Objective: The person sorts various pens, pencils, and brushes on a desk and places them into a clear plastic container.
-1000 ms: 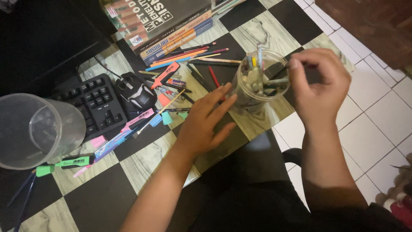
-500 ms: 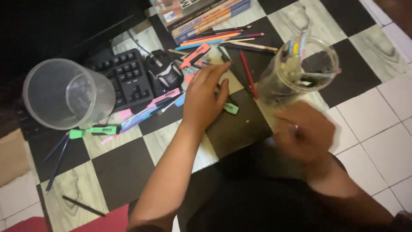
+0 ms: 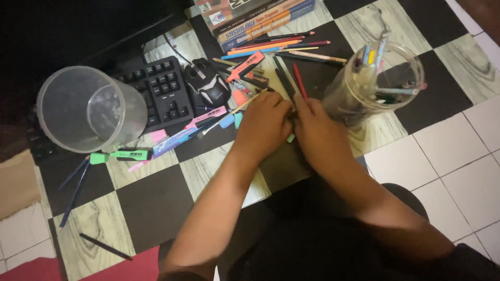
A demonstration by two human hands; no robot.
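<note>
At 9 o'clock an empty clear cup (image 3: 91, 109) lies tipped beside a black keyboard (image 3: 156, 93), with a green highlighter (image 3: 122, 155) just below it. In the middle, the left hand (image 3: 263, 125) and right hand (image 3: 315, 130) meet, fingers curled over a small mint-green piece (image 3: 290, 138) and a dark pen (image 3: 284, 83) on the checkered mat (image 3: 151, 200). How tightly they grip I cannot tell. It looks like the picking-up step; a firm pinch comes next. At 2 o'clock stands the pen-filled cup (image 3: 383, 78). Half a second ago the right hand was lower, away from the pile.
</note>
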